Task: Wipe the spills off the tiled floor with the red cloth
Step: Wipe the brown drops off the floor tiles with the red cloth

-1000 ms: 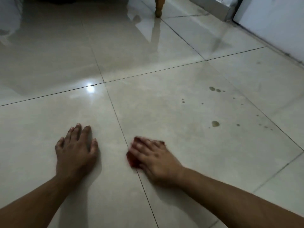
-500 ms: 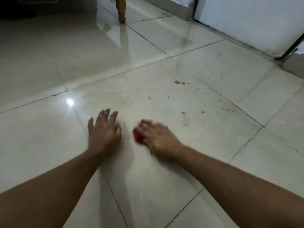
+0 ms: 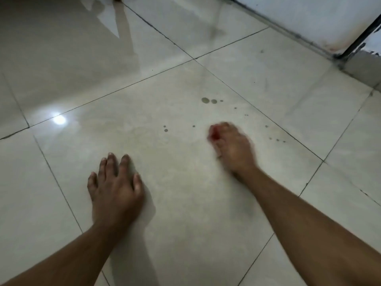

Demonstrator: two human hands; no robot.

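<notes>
My right hand (image 3: 233,147) is blurred with motion and presses the red cloth (image 3: 214,134) onto the glossy tiled floor (image 3: 185,182); only a small red edge shows past the fingers. Dark spill drops (image 3: 208,100) lie just beyond the hand, smaller drops (image 3: 165,129) sit to its left, and a faint row of specks (image 3: 277,139) lies to its right. My left hand (image 3: 115,188) rests flat on the same tile, fingers spread, holding nothing.
A white wall (image 3: 309,15) with a dark skirting line runs along the far right, with a dark metal bar (image 3: 358,40) and a low grey step (image 3: 362,69) at the corner. A ceiling light glares off the floor (image 3: 59,120).
My right hand has slid the cloth forward and to the right, toward the drops; a larger drop seen earlier no longer shows. My left hand has shifted along the tile, and my view has turned right.
</notes>
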